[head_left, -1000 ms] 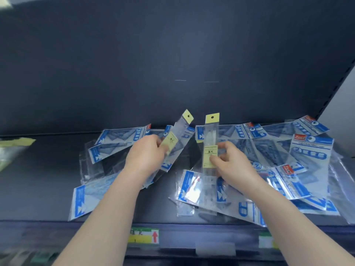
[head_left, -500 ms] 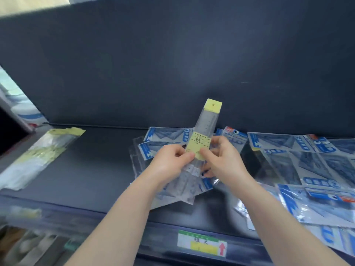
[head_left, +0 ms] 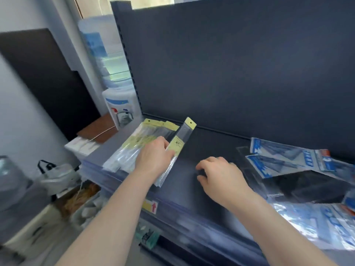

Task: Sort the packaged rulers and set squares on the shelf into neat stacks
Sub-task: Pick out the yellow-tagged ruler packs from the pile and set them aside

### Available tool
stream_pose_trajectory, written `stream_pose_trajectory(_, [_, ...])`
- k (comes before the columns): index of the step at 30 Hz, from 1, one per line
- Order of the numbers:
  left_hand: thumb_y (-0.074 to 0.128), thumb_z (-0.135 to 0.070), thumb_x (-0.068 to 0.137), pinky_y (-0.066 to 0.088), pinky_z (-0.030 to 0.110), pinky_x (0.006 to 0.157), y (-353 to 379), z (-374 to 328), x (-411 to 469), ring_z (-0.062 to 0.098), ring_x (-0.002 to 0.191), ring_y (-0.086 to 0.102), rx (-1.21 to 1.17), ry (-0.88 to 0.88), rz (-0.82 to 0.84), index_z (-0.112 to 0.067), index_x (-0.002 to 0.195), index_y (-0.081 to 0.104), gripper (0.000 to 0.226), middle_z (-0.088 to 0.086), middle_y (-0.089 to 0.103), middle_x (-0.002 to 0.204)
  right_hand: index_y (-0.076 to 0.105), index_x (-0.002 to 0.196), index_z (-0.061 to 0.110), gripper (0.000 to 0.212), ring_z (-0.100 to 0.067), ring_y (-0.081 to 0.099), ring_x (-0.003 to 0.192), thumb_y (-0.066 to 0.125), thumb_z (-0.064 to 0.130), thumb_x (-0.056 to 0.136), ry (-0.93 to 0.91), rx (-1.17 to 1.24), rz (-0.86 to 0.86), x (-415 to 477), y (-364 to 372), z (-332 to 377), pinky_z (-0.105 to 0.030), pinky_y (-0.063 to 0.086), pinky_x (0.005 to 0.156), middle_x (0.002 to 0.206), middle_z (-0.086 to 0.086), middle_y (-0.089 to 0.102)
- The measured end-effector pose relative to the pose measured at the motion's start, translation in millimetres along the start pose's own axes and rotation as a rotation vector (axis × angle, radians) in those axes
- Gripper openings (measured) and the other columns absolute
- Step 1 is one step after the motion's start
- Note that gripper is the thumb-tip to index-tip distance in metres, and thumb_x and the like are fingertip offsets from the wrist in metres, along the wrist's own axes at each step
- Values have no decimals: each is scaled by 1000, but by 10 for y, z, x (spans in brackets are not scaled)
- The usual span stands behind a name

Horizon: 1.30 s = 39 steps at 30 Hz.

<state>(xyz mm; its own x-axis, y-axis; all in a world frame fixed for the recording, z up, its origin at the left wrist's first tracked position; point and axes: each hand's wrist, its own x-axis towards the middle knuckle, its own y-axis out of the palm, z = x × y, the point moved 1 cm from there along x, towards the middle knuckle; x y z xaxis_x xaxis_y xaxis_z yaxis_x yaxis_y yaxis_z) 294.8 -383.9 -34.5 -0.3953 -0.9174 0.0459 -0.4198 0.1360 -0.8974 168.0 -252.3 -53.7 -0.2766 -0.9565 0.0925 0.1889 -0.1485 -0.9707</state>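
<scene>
Left hand [head_left: 153, 159] pinching glossy clear ruler sleeve [head_left: 182, 137], right hand [head_left: 221, 174] loosely curled over matte shelf [head_left: 211, 143]

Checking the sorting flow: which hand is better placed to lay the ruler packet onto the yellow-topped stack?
Left. The left hand grips the ruler packet right beside the stack; the right hand hangs empty, farther right.

ruler stack [head_left: 134, 148] left on shelf [head_left: 207, 150] | set squares [head_left: 288, 156] right
</scene>
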Motion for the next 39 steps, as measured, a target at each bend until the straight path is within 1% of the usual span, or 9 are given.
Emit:
stream_pose_trajectory(2, [64,-41,89,48,38,83,-69,144,96,26,106,57,77,10,8,-20,123,50,42,2,61,118,57,120,28,28,-21,47,118,45,33,95,-18,-16,25,123,59,149,-36,41,88,126,7,55])
stream_pose_trajectory(5, [69,-45,84,45,42,93,-44,229,165,28,124,45,295,168,43,-25,137,45,61,5,50,134,59,117,26,27,-23,48,116,46,34,95,-14,-67,80,225,129,252,-35,40,85,123,5,56])
stream_pose_trajectory(10, [54,-33,94,40,41,90,73,326,223,30,124,42,548,196,103,-24,131,51,38,7,49,133,56,123,26,31,-24,48,117,47,35,95,-1,-62,131,227,178,251,-35,41,84,128,5,53])
stream_pose_trajectory(13, [51,-17,91,42,40,87,81,300,245,31,122,43,618,119,54,-17,130,49,39,11,49,131,55,125,28,33,-21,47,121,47,36,94,3,-38,118,156,152,182,-35,41,88,132,8,52])
stream_pose_trajectory(15, [55,-22,92,43,41,87,142,149,255,30,122,44,574,171,40,-17,130,49,39,10,49,131,54,126,29,33,-19,46,123,47,37,94,20,-33,81,80,111,100,-34,41,91,131,9,53])
stream_pose_trajectory(19, [56,-34,94,44,42,88,428,-438,199,29,121,44,363,382,135,-20,129,53,38,7,50,131,57,123,30,33,-17,45,125,49,38,92,128,-56,-12,-150,-42,-215,-33,42,93,128,9,54])
stream_pose_trajectory(24, [56,-32,92,47,38,91,866,-1389,-93,28,119,48,192,616,242,-24,123,60,32,3,54,128,59,115,27,28,-22,48,119,48,35,91,350,-112,-68,-689,-292,-907,-34,39,84,121,5,57])
stream_pose_trajectory(31, [60,-29,90,46,39,94,1450,-2778,-879,26,118,51,20,936,350,-24,117,64,28,0,60,123,60,116,28,28,-21,47,121,49,35,92,620,-104,-167,-1740,-552,-1981,-34,40,85,119,6,58])
stream_pose_trajectory(39, [52,-26,96,37,42,107,2203,-4129,-1573,25,135,39,180,1130,375,-21,140,44,45,1,43,148,62,110,27,25,-20,45,125,50,34,90,763,-135,-178,-2750,-826,-3102,-34,41,84,116,6,58])
